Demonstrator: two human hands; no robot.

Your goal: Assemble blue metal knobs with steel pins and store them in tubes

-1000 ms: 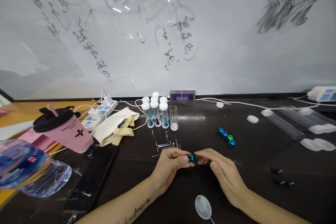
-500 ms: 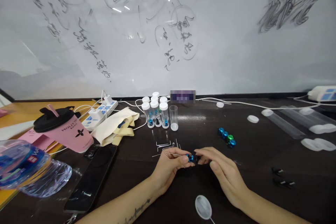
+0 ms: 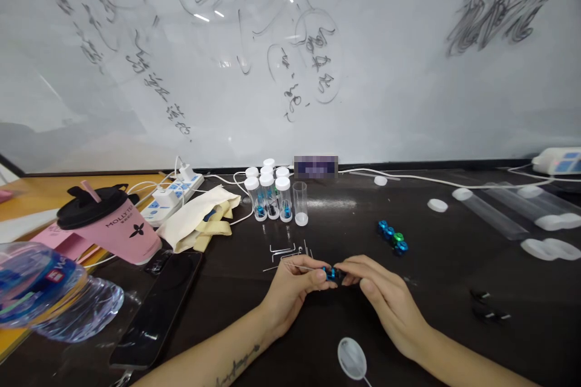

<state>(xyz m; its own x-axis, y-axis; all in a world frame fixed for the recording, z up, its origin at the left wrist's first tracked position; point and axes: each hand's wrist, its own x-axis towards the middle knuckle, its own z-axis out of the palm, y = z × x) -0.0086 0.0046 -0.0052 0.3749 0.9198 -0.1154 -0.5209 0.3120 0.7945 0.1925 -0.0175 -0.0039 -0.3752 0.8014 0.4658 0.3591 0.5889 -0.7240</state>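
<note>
My left hand (image 3: pixel 293 289) pinches a thin metal hex key, its tip set against a small blue metal part (image 3: pixel 331 273) at table height. My right hand (image 3: pixel 385 302) pinches that blue part from the other side, fingers closed on it. Both hands meet in the middle of the dark table (image 3: pixel 445 266). Several more hex keys (image 3: pixel 285 250) lie just beyond the left hand. A cluster of blue and green metal parts (image 3: pixel 393 238) sits behind the right hand. Several capped vials (image 3: pixel 271 193) stand further back, beside one open vial (image 3: pixel 300 202).
A pink lidded cup (image 3: pixel 113 224), a lying water bottle (image 3: pixel 49 296), a black phone (image 3: pixel 158 308), a cloth bag (image 3: pixel 202 217) and a power strip (image 3: pixel 175 193) fill the left. Clear tubes (image 3: pixel 492 214) and white caps (image 3: pixel 437 205) lie at right. A clear lid (image 3: pixel 351 358) rests near me.
Nothing has shifted apart from a slight turn of my right fingers on the blue part.
</note>
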